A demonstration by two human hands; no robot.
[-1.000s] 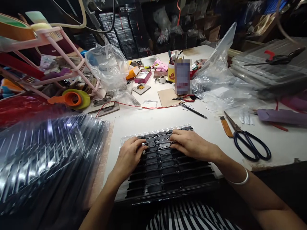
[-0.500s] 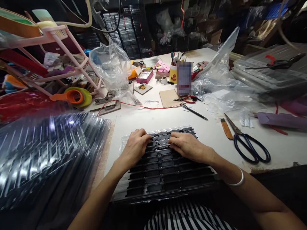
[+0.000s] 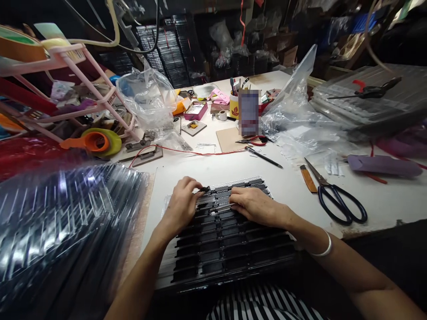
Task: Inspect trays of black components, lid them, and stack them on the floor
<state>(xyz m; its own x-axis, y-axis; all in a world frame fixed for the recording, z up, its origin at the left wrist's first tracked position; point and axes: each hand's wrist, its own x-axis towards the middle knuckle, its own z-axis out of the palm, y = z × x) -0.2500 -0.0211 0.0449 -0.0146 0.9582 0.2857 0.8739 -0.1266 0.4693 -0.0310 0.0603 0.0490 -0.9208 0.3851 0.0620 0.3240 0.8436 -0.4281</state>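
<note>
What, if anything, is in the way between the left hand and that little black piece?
Nothing I can see: the left hand has the little black piece right at its fingertips. The right hand is off to the side, over the tray.

Both forearms are bared and stretched forward from the lower edge of the view. The left forearm (image 3: pixel 143 269) is angled toward 1 o'clock, the right forearm (image 3: pixel 336 255) toward 10 o'clock, so that both are converged on the middle. The left hand (image 3: pixel 180 204) is placed at about 7 o'clock from the view's centre, its back turned upward, its fingers curled and directed toward 3 o'clock, with thumb and forefinger drawn into a pinch. The right hand (image 3: pixel 255 206) is held lower-right, near 4 o'clock, palm down, fingers bent toward 9 o'clock, its thumb partly hidden beneath.
</note>
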